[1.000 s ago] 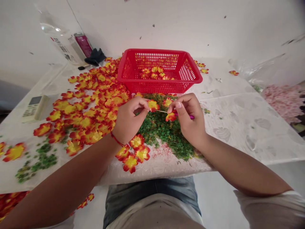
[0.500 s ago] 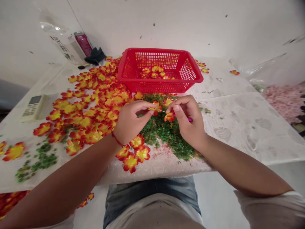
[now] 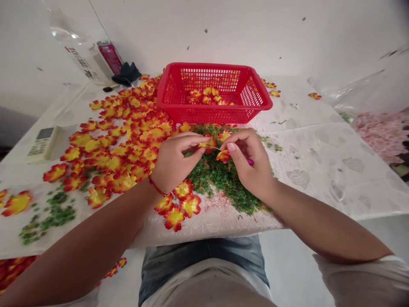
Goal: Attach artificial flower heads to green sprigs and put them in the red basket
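Observation:
My left hand [image 3: 174, 162] is closed in a pinch, its thumb and forefinger on the yellow edge of a red-and-yellow artificial flower [image 3: 209, 144]. Facing it, my right hand [image 3: 252, 155] grips a tool with a magenta handle [image 3: 250, 162]. A thin needle-like shaft [image 3: 217, 149] runs between the two hands. A second, cupped flower [image 3: 223, 156] sits at my right fingertips, around or against the shaft; I cannot tell which. Below both hands spreads a pile of small green plastic sprigs [image 3: 220, 179]. Several loose flowers [image 3: 175, 217] lie near the table's front edge.
A red plastic basket [image 3: 214, 114] holding several flowers stands behind my hands. Flower petals [image 3: 128, 140] are heaped to the left. Beyond are a remote control [image 3: 44, 144], a plastic bottle [image 3: 83, 59] and a can [image 3: 110, 57]. Pink flowers [image 3: 381, 134] sit at the right.
My right hand has moved slightly left, bringing the cupped flower and the magenta handle closer to my left hand. The left hand keeps its pinch.

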### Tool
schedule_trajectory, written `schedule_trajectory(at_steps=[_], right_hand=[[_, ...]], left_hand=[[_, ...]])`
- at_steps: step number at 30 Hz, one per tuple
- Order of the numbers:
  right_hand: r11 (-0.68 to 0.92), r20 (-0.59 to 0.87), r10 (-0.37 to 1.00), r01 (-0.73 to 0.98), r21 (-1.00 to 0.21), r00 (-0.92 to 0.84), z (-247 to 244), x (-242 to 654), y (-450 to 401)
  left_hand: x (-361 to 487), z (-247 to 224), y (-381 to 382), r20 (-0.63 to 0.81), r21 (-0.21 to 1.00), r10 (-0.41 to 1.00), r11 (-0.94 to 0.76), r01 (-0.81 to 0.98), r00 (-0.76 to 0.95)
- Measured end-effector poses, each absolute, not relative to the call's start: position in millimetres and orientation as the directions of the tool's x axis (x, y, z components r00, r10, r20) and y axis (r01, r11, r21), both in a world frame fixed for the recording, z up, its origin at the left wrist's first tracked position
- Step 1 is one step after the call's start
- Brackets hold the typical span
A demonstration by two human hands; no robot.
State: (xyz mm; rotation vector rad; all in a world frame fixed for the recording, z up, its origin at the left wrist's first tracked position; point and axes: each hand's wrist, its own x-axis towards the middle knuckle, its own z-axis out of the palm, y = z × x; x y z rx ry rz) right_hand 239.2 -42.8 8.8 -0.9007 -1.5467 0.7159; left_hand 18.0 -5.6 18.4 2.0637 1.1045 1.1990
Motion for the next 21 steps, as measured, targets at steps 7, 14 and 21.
schedule_trajectory(at_steps=[7, 14, 21], right_hand=[[0.512, 0.5, 0.858, 0.142, -0.847, -0.115, 4, 238, -39], [0.519, 0.5, 0.855, 0.208, -0.829, -0.138, 7, 242, -39], [0.482, 0.486, 0.87, 0.064, -0.874, 0.078, 13, 243, -36]], left_hand=[[20, 20, -10, 0.467, 0.733, 0.814, -0.575, 0.363, 0.345], [21, 24, -16, 0.47, 0.736, 0.724, -0.637, 0.23, 0.505], [14, 22, -14, 0.469, 0.803, 0.815, -0.554, 0.219, 0.341]])
